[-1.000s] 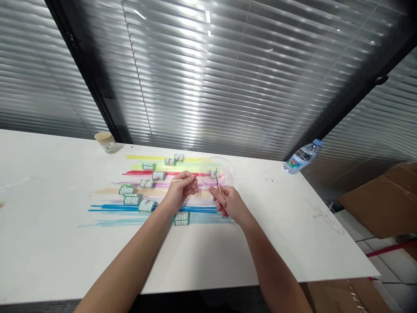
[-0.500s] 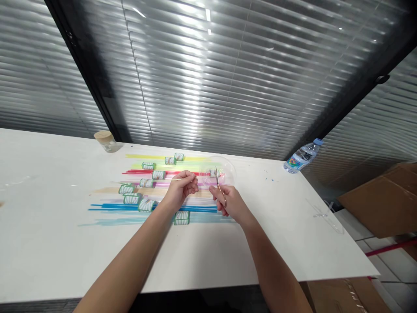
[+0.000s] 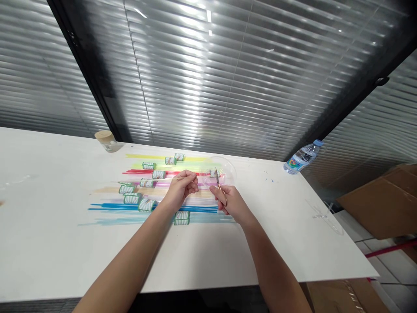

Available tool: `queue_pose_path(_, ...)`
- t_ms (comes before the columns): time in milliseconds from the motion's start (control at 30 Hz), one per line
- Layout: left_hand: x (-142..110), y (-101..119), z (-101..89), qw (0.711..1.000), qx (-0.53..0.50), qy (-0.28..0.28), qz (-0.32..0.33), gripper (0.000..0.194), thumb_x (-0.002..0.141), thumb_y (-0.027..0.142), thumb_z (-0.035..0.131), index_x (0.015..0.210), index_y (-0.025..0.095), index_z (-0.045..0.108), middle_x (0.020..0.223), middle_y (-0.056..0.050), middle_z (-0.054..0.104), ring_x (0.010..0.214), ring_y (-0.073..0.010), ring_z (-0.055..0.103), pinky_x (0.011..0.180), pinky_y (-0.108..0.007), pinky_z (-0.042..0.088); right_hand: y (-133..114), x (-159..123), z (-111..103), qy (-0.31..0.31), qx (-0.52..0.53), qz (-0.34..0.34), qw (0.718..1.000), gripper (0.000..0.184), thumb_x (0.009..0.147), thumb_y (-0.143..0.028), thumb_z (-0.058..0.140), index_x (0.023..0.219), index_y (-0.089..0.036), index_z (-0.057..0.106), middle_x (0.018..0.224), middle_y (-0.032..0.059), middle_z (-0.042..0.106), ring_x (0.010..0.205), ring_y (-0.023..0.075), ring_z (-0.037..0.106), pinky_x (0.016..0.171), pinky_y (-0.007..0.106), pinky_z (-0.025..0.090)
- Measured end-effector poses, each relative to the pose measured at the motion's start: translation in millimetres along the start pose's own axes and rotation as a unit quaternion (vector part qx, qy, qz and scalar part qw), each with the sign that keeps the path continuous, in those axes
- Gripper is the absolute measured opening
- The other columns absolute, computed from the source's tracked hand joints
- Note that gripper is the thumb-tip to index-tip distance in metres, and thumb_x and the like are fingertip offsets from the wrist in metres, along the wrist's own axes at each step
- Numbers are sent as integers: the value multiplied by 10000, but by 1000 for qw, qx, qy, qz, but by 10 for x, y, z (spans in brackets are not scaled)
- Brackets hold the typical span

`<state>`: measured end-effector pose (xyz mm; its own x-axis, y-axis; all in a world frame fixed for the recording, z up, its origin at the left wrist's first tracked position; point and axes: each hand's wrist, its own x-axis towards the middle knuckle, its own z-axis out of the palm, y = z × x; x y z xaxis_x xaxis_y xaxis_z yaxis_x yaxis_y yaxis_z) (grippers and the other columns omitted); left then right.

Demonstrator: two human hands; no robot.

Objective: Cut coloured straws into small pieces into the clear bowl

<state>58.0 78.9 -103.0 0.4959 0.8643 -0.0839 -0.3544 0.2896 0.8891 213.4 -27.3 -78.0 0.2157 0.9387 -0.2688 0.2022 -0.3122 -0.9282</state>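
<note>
Over the sticks [image 3: 159, 185] toward the far edge of the table [image 3: 208, 256], the left hand [image 3: 182, 187] looks pinched, on what I cannot tell, and the right hand [image 3: 230, 201] curls round scissors [image 3: 218, 185], whose blades, pointing to that edge, should stand clear of the left.

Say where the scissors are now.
In the head view, the scissors are in the right hand, just right of and below centre, their tips overlapping the clear dish in the picture.
</note>
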Motion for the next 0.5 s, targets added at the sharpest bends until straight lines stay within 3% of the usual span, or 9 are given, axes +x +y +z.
queue_pose_path(267,14,-21,-2,1000,-1,-2,3,373,648,397,833,725,158,556,690,19,598,525,-86,576,532,-209,442,46,41,23,15,8,-2,1000,510,831,-642,598,641,-192,453,501,-26,504,363,75,385,380,227,258)
queue_pose_path(500,3,-3,-4,1000,-18,5,-1,366,645,365,837,751,158,555,723,16,609,538,-84,585,562,-213,460,53,49,11,-4,75,-2,997,560,819,-710,567,674,-176,482,473,-36,490,330,56,357,349,204,230)
